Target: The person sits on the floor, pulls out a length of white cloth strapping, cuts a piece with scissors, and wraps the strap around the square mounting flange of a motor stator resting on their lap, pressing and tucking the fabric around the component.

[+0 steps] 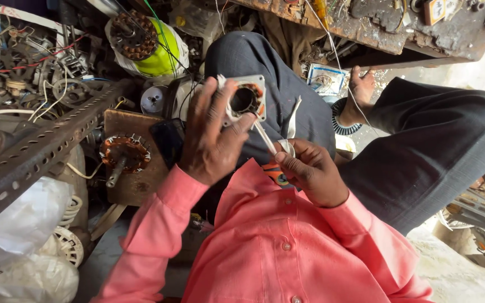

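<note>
My left hand (211,137) grips a small square motor stator (246,99) with a round bore and copper windings, held up over my lap. My right hand (310,171) holds a screwdriver (267,141) with an orange and black handle, and its metal shaft points up to the lower edge of the stator. A strip of white tape or cloth (291,132) hangs between my right fingers. Both arms wear pink sleeves. My legs in dark trousers (422,146) lie behind the hands.
A wooden block (136,179) at the left carries a motor rotor (123,154) and a black phone (168,140). A perforated metal angle bar (35,151) crosses the left side. Motor parts, wires, a green-white housing (158,53) and a worn wooden bench (399,28) surround me.
</note>
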